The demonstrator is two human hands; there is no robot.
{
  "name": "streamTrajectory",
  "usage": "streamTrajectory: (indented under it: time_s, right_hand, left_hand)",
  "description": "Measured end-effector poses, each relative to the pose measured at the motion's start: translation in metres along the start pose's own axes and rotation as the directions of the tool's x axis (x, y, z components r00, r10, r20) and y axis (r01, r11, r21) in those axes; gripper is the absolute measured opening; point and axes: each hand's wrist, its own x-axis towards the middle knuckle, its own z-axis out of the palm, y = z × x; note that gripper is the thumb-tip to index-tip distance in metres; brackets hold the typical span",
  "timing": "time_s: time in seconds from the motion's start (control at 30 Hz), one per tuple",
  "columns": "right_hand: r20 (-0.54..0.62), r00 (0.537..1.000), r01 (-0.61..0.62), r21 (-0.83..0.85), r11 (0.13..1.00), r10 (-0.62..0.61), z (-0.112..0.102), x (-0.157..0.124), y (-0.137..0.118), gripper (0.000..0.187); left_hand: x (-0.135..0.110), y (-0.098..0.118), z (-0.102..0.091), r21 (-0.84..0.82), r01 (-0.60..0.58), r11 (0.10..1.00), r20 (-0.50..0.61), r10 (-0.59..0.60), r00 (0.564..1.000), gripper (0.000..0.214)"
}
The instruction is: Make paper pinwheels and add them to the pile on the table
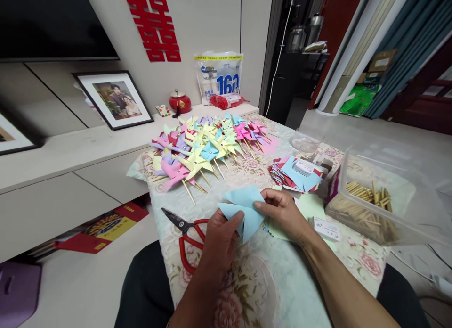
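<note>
Between my two hands is a light blue square of paper, cut in from its corners so that its flaps part. My left hand pinches its near left side, thumb on top. On the right edge, my right hand grips the same paper between thumb and fingers. Red-handled scissors lie on the table just left of my left hand. Under and beside my right hand sits a stack of pale green paper. Finished paper pinwheels on wooden sticks are heaped farther back.
To the right stands a clear plastic box holding many short wooden sticks. Cut coloured papers with a small white box on them lie behind my right hand. Another small white box rests nearer. A floral cloth covers the table.
</note>
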Motion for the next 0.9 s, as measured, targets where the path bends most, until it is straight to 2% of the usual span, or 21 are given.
streamTrajectory:
  time_s: [0.27,0.4,0.53,0.67,0.8,0.9]
  right_hand:
    - [0.049,0.996,-0.076,0.107,0.991,0.071,0.0023,0.0001,-0.0021,0.033]
    - [0.089,0.994,-0.071,0.180,0.981,0.055,0.0003,0.0002,-0.0034,0.034]
    - [0.048,0.998,-0.049,0.203,0.978,0.040,-0.0043,0.0008,0.0000,0.028]
    - [0.006,0.999,-0.053,0.188,0.981,0.052,-0.0062,0.0006,0.0000,0.028]
    - [-0.038,0.998,-0.051,0.137,0.989,0.056,-0.0058,0.0003,-0.0028,0.028]
    - [-0.035,0.997,-0.060,0.129,0.990,0.065,-0.0057,-0.0002,-0.0035,0.027]
  left_hand:
    - [-0.0005,-0.0015,0.0024,0.048,-0.027,0.998,-0.059,0.030,0.998,0.027]
    - [-0.0021,-0.0018,0.0032,0.082,-0.024,0.996,-0.076,0.031,0.997,0.026]
    - [-0.0026,-0.0053,0.0000,0.219,-0.027,0.975,-0.100,0.050,0.994,0.025]
    - [-0.0022,-0.0076,-0.0040,0.361,-0.023,0.932,-0.071,0.052,0.996,0.025]
    - [-0.0025,-0.0070,-0.0040,0.413,-0.055,0.909,-0.081,0.097,0.992,0.024]
    - [-0.0041,-0.0049,-0.0022,0.380,-0.096,0.920,-0.073,0.134,0.988,0.023]
